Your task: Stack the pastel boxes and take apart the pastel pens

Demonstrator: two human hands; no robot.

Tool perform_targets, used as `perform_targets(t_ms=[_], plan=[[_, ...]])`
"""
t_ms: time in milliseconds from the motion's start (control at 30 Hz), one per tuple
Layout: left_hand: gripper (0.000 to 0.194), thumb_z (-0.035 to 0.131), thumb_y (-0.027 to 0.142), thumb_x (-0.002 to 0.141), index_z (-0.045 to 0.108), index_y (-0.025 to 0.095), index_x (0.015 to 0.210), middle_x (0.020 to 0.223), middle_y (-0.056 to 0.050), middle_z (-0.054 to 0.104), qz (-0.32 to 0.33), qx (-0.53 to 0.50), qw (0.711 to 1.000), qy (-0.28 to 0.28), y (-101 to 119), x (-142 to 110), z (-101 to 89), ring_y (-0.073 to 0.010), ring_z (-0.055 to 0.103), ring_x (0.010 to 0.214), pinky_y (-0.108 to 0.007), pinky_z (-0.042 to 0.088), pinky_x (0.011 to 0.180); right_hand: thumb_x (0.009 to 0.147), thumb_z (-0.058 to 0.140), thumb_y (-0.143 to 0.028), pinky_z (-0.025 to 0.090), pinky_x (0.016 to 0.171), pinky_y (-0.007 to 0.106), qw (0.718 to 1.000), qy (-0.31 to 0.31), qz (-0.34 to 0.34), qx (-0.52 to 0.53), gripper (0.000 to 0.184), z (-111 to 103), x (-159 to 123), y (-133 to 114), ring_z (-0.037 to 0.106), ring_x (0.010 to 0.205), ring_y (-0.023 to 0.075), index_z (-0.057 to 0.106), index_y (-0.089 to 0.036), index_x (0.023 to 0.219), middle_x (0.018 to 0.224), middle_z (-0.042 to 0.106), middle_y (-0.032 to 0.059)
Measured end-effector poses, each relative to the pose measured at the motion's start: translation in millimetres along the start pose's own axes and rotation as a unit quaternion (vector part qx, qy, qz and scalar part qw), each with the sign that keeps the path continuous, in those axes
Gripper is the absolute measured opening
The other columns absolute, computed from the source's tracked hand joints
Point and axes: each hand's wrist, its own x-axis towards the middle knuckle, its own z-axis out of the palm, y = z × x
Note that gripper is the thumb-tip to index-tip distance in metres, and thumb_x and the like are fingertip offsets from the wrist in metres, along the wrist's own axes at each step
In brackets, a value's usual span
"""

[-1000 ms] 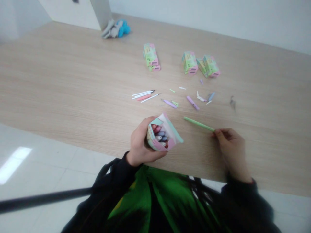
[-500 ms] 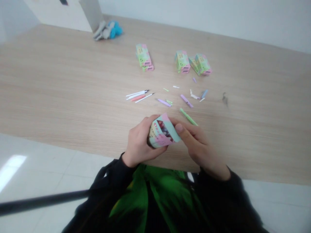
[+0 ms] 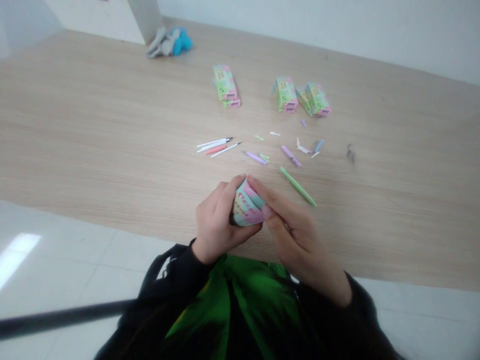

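Head view: A small pastel cardboard box in pink, mint and cream [image 3: 245,209] sits near the centre of the near edge of the pale wood-grain table [image 3: 112,120]. The left hand [image 3: 215,216] is wrapped around its left side; the right hand [image 3: 302,232] has fingers and thumb against the flap end, partly closed over it. The step in hand appears to be pressing the flap down. This move would call for a steady left grip and even pressure at the edge, so that the card seats without creasing. A slim light-green plastic pen [image 3: 298,187] lies apart, just beyond the right hand. The fingers hide the flap's far edge and much of the box; its contents cannot be seen, and whether the flap is tucked cannot be told. Blur obscures the smaller print.
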Motion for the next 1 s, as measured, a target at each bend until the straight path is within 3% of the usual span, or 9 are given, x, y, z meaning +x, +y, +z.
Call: perform_targets(t_ms=[100,233,367,500,567,600,767,867,1000], plan=[[0.076,0.063,0.053,0.086,0.036,0.019,0.148,0.109,-0.01,0.068,0.006,0.005,1.0,0.009,-1,-2,-1.2,-0.022,0.067,0.086,-0.031,0.055,0.07,0.1,0.049,-0.031,0.043,0.116,0.048,0.999,-0.042,-0.025,-0.024,0.058,1,1,-5,0.046,0.14,0.0269,0.033,-0.031,0.156,0.143,0.056,0.005],[0.079,0.058,0.052,0.09,0.027,0.02,0.155,0.117,-0.014,0.066,0.01,0.016,1.0,0.008,-5,-2,-0.4,-0.0237,0.065,0.088,-0.031,0.054,0.066,0.098,0.046,-0.021,0.046,0.113,0.048,0.997,-0.033,-0.049,-0.053,0.065,10,6,1,0.05,0.135,0.0264,0.023,-0.03,0.158,0.145,0.05,0.0094],[0.074,0.063,0.042,0.089,0.03,0.025,0.153,0.121,-0.013,0.062,-0.011,-0.025,0.999,-0.029,-6,0,1.2,-0.0255,0.066,0.099,-0.035,0.057,0.077,0.095,0.045,-0.015,0.051,0.107,0.047,0.993,-0.039,-0.076,-0.077,0.062,12,12,14,0.054,0.13,0.026,0.029,-0.027,0.154,0.141,0.053,0.0113],[0.119,0.081,0.049,0.073,0.002,0.025,0.158,0.139,-0.021,0.048,-0.022,-0.092,0.992,-0.089,-15,8,-5.9,-0.0363,0.056,0.123,-0.051,0.055,0.094,0.091,0.056,-0.019,0.058,0.093,0.042,0.998,0.032,-0.047,-0.011,0.044,-13,40,33,0.066,0.109,0.0228,0.047,-0.025,0.133,0.129,0.061,0.0107],[0.121,0.08,0.047,0.074,-0.005,0.027,0.158,0.142,-0.021,0.045,-0.02,-0.089,0.989,-0.114,-29,13,-16.4,-0.0368,0.055,0.125,-0.055,0.053,0.097,0.09,0.058,-0.024,0.06,0.084,0.038,0.997,0.055,-0.014,0.052,0.035,-41,74,46,0.069,0.098,0.0206,0.048,-0.023,0.124,0.121,0.064,0.0102],[0.109,0.074,0.044,0.081,-0.001,0.028,0.158,0.143,-0.021,0.044,-0.026,-0.069,0.991,-0.114,-40,15,-23.1,-0.036,0.054,0.126,-0.056,0.051,0.1,0.089,0.059,-0.027,0.06,0.08,0.037,0.995,0.062,0.002,0.073,0.033,-57,95,53,0.069,0.094,0.0205,0.048,-0.022,0.119,0.114,0.066,0.0094],[0.042,0.048,0.033,0.098,0.043,0.028,0.139,0.122,-0.011,0.06,-0.117,0.044,0.989,-0.075,-105,5,-51.9,-0.0254,0.066,0.107,-0.043,0.059,0.09,0.093,0.043,-0.019,0.055,0.067,0.029,0.98,0.158,0.118,-0.02,0.032,-126,225,87,0.066,0.086,0.0176,0.046,-0.019,0.124,0.112,0.067,0.01],[0.032,0.051,0.035,0.096,0.057,0.028,0.127,0.117,-0.008,0.066,-0.116,0.092,0.986,-0.076,-135,-7,-54.0,-0.0248,0.07,0.102,-0.038,0.062,0.087,0.096,0.035,-0.013,0.053,0.069,0.028,0.971,0.142,0.144,-0.13,0.038,-133,299,109,0.064,0.089,0.0174,0.043,-0.015,0.133,0.117,0.065,0.0138],[0.032,0.059,0.035,0.091,0.066,0.032,0.122,0.114,-0.006,0.072,-0.059,0.12,0.983,-0.127,-149,-19,-44.7,-0.0261,0.071,0.102,-0.035,0.063,0.086,0.099,0.039,-0.011,0.055,0.073,0.029,0.969,0.073,0.166,-0.17,0.035,-103,375,140,0.065,0.091,0.0177,0.05,-0.009,0.132,0.113,0.067,0.0153]])
